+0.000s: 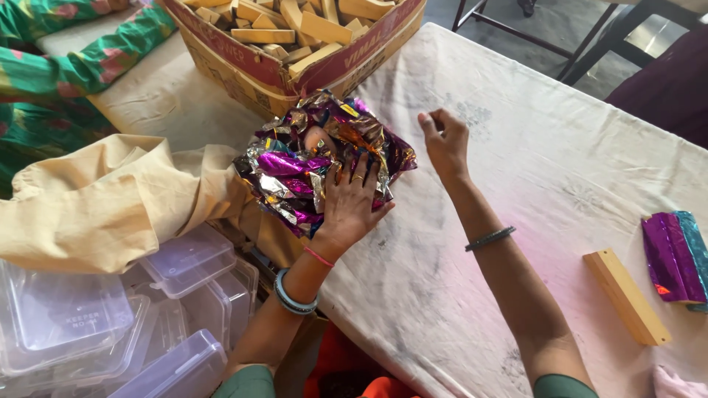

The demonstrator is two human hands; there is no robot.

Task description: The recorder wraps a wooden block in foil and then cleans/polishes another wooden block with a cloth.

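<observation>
My left hand lies flat, fingers spread, on a heap of crinkled shiny foil wrappers in purple, silver and gold at the table's left edge. My right hand hovers just right of the heap with fingers curled loosely; whether it pinches anything I cannot tell. A long wooden block lies on the cloth-covered table at the right, beside a block wrapped in purple and teal foil.
A cardboard box full of several wooden blocks stands behind the heap. Clear plastic lidded containers are stacked at lower left under a beige cloth. Another person's green floral sleeve is at upper left. Chair legs stand beyond the table.
</observation>
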